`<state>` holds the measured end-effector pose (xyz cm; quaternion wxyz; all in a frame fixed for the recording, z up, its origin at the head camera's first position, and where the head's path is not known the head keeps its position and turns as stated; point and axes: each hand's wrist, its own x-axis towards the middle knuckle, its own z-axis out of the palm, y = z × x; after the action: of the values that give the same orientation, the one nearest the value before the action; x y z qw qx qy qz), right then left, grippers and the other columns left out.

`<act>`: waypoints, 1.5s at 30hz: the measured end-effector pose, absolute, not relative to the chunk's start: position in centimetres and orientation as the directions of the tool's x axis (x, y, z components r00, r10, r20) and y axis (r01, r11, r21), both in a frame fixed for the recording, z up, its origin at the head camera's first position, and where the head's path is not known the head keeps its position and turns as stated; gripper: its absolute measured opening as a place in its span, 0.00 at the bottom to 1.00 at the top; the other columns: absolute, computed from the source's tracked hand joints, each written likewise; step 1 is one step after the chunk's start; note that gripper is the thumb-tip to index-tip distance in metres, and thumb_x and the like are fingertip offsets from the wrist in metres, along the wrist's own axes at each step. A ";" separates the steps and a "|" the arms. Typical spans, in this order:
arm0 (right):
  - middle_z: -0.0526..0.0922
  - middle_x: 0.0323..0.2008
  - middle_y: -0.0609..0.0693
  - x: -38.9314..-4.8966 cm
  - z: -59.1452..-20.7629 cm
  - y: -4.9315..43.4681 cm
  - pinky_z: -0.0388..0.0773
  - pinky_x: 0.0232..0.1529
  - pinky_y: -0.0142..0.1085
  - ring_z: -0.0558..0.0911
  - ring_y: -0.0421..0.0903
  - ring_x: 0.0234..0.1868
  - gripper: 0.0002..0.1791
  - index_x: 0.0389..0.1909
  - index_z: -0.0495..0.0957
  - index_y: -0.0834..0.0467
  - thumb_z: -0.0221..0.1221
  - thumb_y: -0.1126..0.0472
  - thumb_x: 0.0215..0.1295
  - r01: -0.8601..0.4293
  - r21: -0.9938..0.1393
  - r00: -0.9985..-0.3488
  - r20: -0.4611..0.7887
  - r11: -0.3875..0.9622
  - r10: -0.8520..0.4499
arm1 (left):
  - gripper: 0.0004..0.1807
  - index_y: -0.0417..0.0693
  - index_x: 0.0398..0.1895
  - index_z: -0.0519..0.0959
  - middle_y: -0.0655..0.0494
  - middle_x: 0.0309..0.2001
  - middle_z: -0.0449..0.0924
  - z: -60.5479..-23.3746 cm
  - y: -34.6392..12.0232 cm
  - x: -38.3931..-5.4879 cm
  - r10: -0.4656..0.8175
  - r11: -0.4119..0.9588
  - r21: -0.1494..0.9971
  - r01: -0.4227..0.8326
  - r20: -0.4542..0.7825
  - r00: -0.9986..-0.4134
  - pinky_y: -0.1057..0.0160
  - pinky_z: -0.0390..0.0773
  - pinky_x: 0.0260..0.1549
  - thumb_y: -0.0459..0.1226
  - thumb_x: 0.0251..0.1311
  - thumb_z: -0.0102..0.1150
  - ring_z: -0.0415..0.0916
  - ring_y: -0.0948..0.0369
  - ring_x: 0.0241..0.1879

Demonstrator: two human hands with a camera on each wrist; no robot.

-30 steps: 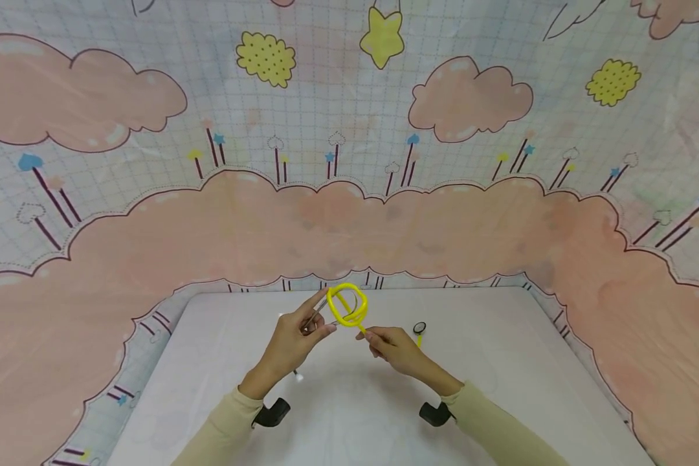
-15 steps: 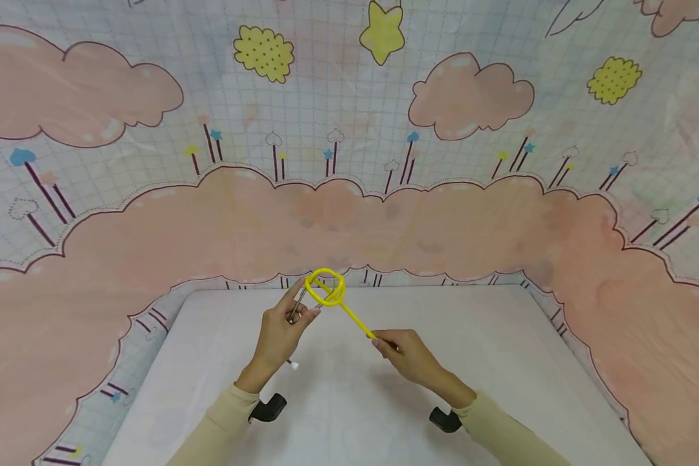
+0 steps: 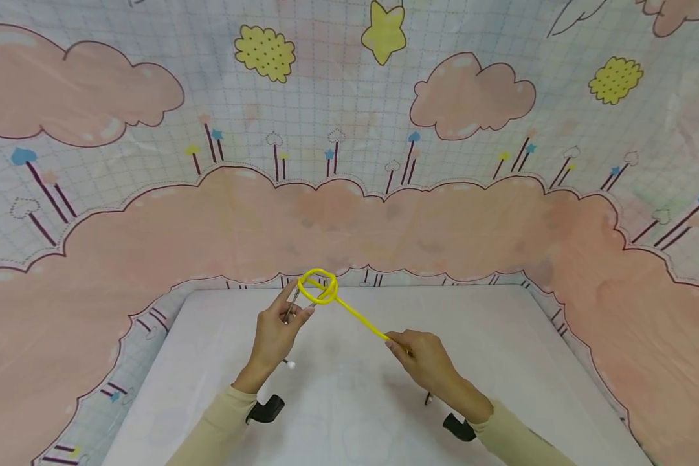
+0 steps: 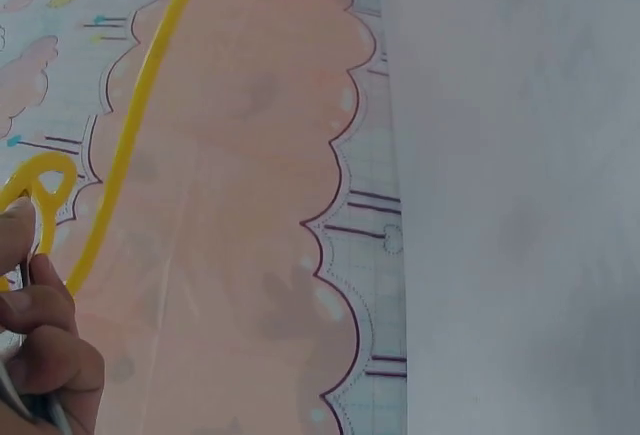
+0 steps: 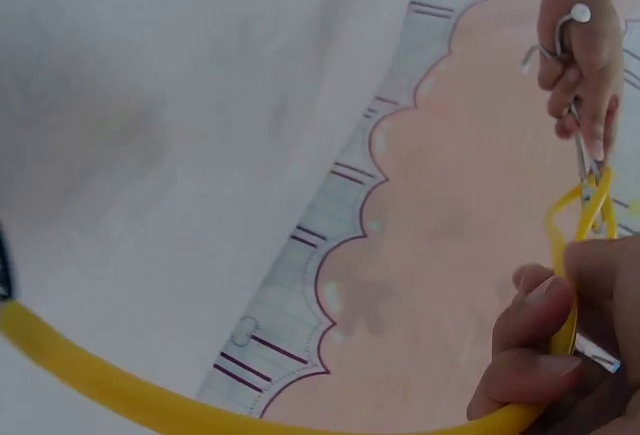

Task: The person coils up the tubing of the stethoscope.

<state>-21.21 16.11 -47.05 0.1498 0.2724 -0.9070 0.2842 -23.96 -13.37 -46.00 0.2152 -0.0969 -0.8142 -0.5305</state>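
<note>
A stethoscope with yellow tubing (image 3: 361,317) is stretched between my two hands above the table. My left hand (image 3: 274,336) grips its metal ear tubes (image 5: 578,140), and a white ear tip (image 3: 291,365) sticks out below that hand. Just beyond the left fingertips, the tubing forms a crossed loop (image 3: 318,286) around the metal. My right hand (image 3: 425,359) pinches the tubing's straight length. In the right wrist view, more tubing (image 5: 110,385) curves away from the right hand (image 5: 540,345) to a dark round edge (image 5: 4,265), mostly cut off by the frame.
Beneath both hands lies a white tabletop (image 3: 349,414). Behind it hangs a cloth backdrop (image 3: 443,233) with printed clouds and stars. A black camera mount (image 3: 266,409) sits at the left wrist, and another mount (image 3: 459,427) sits at the right.
My right hand has moved right and toward me, drawing out a longer straight length of tubing. The loop looks smaller, and my left hand has shifted slightly left with it.
</note>
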 end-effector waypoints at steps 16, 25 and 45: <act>0.78 0.24 0.38 -19.5 -43.2 16.2 0.63 0.25 0.13 0.69 0.26 0.22 0.08 0.41 0.86 0.55 0.65 0.58 0.63 -0.900 -0.129 -0.421 0.504 0.417 -0.754 | 0.36 0.49 0.71 0.67 0.61 0.22 0.76 -45.7 -11.8 -23.1 0.056 0.472 0.761 0.444 0.477 -0.877 0.72 0.60 0.16 0.39 0.59 0.68 0.58 0.70 0.16; 0.74 0.26 0.40 -19.9 -40.0 16.6 0.66 0.29 0.15 0.70 0.30 0.25 0.05 0.38 0.85 0.53 0.64 0.57 0.66 -0.943 -0.046 -0.299 0.545 0.329 -0.783 | 0.35 0.47 0.70 0.69 0.64 0.21 0.74 -45.8 -10.8 -22.7 0.194 0.493 0.712 0.500 0.470 -0.861 0.73 0.59 0.17 0.40 0.58 0.69 0.56 0.73 0.16; 0.79 0.29 0.43 -24.0 -37.5 16.5 0.70 0.29 0.20 0.71 0.34 0.27 0.11 0.41 0.86 0.57 0.68 0.68 0.55 -0.925 -0.216 -0.380 0.586 0.314 -0.716 | 0.34 0.53 0.69 0.71 0.64 0.24 0.72 -44.7 -9.9 -21.3 0.550 0.418 0.613 0.671 0.417 -0.724 0.76 0.61 0.17 0.42 0.57 0.68 0.56 0.76 0.18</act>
<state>-23.98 16.47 -37.52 0.1958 0.5214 -0.7864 0.2671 -21.31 -9.91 -44.71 0.0758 -0.3638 -0.8387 -0.3981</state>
